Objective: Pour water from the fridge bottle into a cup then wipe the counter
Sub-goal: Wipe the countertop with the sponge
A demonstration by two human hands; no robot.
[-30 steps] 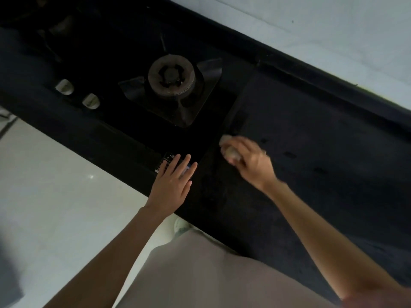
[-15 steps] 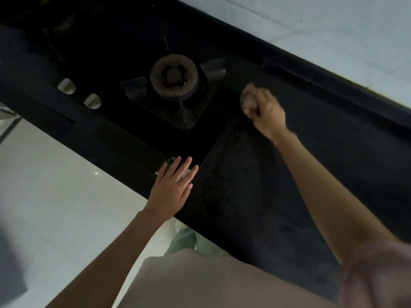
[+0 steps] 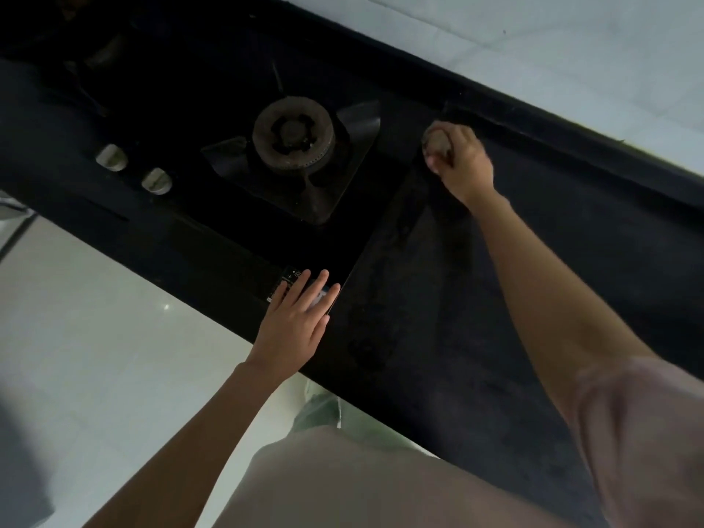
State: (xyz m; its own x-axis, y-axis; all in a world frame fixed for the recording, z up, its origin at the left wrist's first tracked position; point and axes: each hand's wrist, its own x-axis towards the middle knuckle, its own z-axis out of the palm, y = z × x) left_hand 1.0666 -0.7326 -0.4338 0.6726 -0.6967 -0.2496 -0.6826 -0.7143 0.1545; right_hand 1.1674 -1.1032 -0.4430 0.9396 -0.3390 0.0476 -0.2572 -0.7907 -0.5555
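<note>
My right hand is stretched far across the dark counter, closed around a small wadded pale cloth pressed on the surface near the back wall, just right of the stove. My left hand lies flat, fingers spread, on the stove's front corner over a small control label. A streaky wiped band runs down the counter below the cloth. No bottle or cup is in view.
A gas burner sits on the black stove left of the cloth, with two pale knobs further left. A pale tiled wall rises behind the counter. Light floor tiles lie below the counter's front edge.
My right hand has slid the cloth away from me, from the counter's middle to the back edge beside the stove. The left hand has stayed flat in place.
</note>
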